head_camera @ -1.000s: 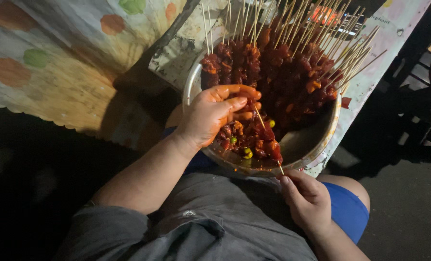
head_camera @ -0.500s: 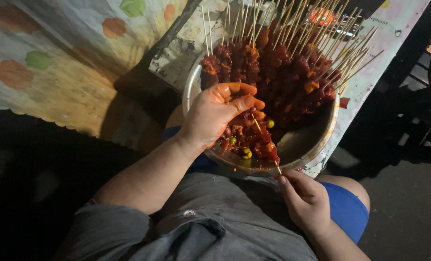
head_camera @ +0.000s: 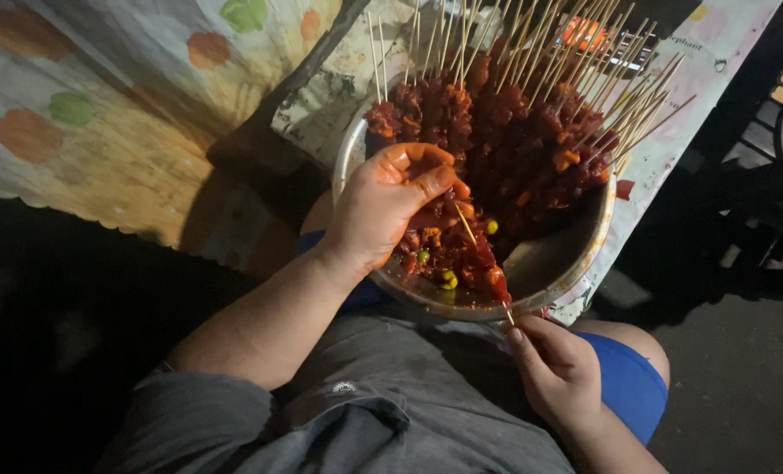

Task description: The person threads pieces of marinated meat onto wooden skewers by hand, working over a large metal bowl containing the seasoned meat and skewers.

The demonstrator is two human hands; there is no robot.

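The left hand (head_camera: 383, 211) stays clamped on marinated meat in the metal bowl (head_camera: 576, 263), unmoved, while the right hand (head_camera: 554, 364) keeps pinching the bamboo skewer (head_camera: 484, 263), so threading continues.

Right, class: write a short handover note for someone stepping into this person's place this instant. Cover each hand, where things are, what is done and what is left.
Left hand: in the metal bowl, fingers on marinated meat pieces.
Right hand: below the bowl's rim, pinching the end of a wooden skewer that runs up into the meat.
Bowl sits at the lap, against a patterned tablecloth.
Done: many loaded skewers stacked at the bowl's far side.
Left: loose meat and small yellow-green bits at the near side.
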